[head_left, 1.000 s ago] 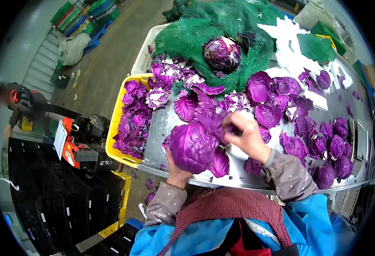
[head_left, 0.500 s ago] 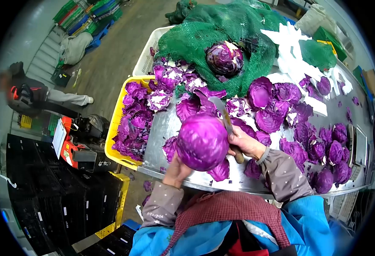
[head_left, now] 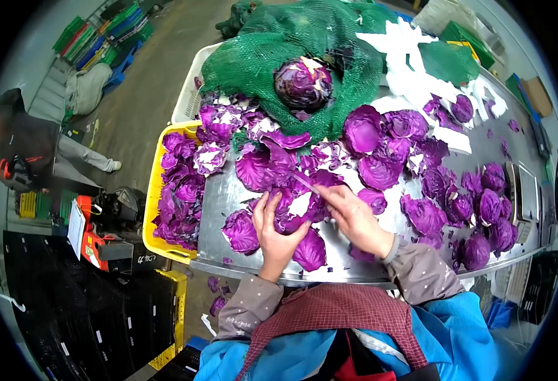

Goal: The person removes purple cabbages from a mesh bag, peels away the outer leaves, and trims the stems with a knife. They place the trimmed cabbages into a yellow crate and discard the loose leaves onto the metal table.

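Note:
My left hand (head_left: 275, 236) grips a red cabbage (head_left: 285, 219) from the near left side, fingers and thumb spread around it. A pale cut patch shows on the cabbage's upper face. In my right hand (head_left: 358, 222) is a knife (head_left: 304, 183), its blade pointing up and left over the cabbage; the handle is hidden in my fingers. Loose purple leaves surround the cabbage, including a leaf (head_left: 309, 250) by my left thumb and another leaf (head_left: 241, 231) left of that hand. All this is on a metal table (head_left: 218, 198).
A yellow crate (head_left: 150, 219) of leaves stands at the table's left edge. Beyond lies a green mesh sack (head_left: 247, 66) with a whole cabbage (head_left: 303, 84). Trimmed heads (head_left: 490, 206) sit at right near a scale (head_left: 525, 190). A person (head_left: 28, 140) is at far left.
The cabbage has gone from raised and smooth side up to lower among the leaves, its pale cut patch now showing. My right hand has brought the knife blade over it. The view has shifted slightly.

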Demonstrator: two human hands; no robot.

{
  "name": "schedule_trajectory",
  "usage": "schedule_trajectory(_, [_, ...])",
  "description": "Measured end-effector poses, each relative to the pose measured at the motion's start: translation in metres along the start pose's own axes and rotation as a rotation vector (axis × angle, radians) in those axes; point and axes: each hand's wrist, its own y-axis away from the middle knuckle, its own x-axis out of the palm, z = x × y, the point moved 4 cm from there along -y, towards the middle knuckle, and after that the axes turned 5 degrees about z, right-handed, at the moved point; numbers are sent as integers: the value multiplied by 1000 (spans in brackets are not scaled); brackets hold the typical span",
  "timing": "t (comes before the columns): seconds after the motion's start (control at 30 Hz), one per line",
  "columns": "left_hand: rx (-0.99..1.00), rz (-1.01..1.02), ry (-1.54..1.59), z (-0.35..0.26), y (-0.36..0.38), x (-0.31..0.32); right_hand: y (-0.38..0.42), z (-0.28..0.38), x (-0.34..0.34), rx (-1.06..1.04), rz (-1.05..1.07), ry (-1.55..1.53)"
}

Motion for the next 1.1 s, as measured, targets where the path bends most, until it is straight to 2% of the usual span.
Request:
schedule_trajectory(0.3, [8,33,-99,-13,-5,11,10,-9,27,60,-166,27])
schedule_trajectory(0.43, [13,39,-171,-18,-13,21,-7,-24,33,169,-198,-36])
schedule_trajectory(0.57, [27,-9,-216,-19,-21,25,-31,-33,26,151,-215,61])
schedule_trajectory(0.63, [3,22,-211,-19,-21,24,-33,-35,24,63,-230,218])
schedule_trajectory(0.7, [-14,14,-208,-17,-17,25,-33,-40,28,92,-340,213])
schedule_trajectory(0.77, [11,10,-199,-18,-11,25,-39,-56,27,273,-289,175])
schedule_trajectory(0.8, [8,7,-206,-17,-9,26,-46,-62,25,393,-123,147])
schedule_trajectory(0.83, [13,5,-204,-14,-7,27,-52,-68,28,449,-85,168])
schedule_trajectory(0.9, [43,-17,-169,-8,-4,25,-56,-82,25,385,-102,91])
schedule_trajectory(0.93, [33,-15,-169,-9,-1,22,-54,-94,26,423,-121,-18])
schedule_trajectory(0.97, [40,-22,-128,-1,7,21,-52,-129,34,466,-202,-194])
schedule_trajectory(1.03, [24,-53,73,14,25,12,-34,-135,22,542,-225,-490])
schedule_trajectory(1.1, [-22,25,116,34,37,3,-33,-113,15,449,-141,-188])
